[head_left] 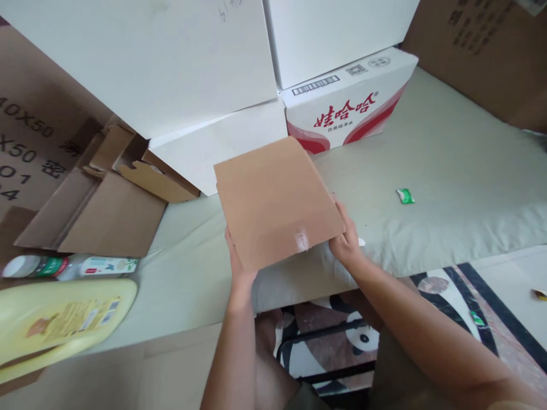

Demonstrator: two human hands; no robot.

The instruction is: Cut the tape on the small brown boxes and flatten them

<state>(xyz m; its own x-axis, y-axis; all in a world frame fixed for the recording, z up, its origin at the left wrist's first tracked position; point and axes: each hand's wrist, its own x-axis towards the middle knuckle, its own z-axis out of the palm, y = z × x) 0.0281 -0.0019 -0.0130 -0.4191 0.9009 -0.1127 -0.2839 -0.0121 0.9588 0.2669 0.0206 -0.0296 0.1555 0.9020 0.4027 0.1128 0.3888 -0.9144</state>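
A plain brown cardboard box (273, 199) is held up in front of me, tilted, with a small shiny patch near its lower edge. My left hand (240, 265) grips its left side, the fingers mostly hidden behind the cardboard. On the right edge, my right hand (345, 236) holds the box with fingers wrapped along its side. Beneath it spreads a pale green cloth-covered surface (188, 273). Just behind stands a white box with red lettering (342, 117).
Large white boxes (141, 57) are stacked at the back. To the left are an opened cardboard box (115, 210), a bottle (72, 266) and a yellow jug (64, 319) lying down. A green packet (405, 196) lies on the right. A panda-patterned mat (325, 336) covers the floor.
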